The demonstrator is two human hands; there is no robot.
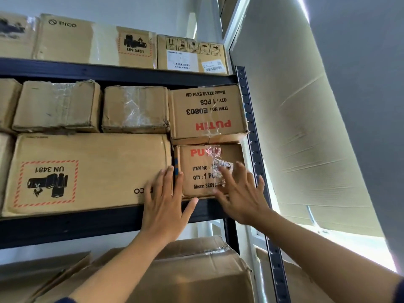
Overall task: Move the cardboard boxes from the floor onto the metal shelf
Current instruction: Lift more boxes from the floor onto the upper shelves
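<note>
A small cardboard box with red "PUTH" print [202, 171] sits at the right end of the dark metal shelf [87, 226]. A second PUTH box [207, 112], upside down, is stacked on it. My left hand [166, 202] lies flat with fingers spread across the seam between a large PICO box [87, 173] and the small box. My right hand [240, 193], fingers spread and slightly blurred, is at the small box's front face near its taped right side. Neither hand grips anything.
Two worn taped boxes [59, 106] [135, 109] rest on the large PICO box. The upper shelf holds more boxes [96, 42] [192, 54]. A big box [185, 272] stands below. The perforated upright [253, 138] borders the right side, beside a window blind [317, 138].
</note>
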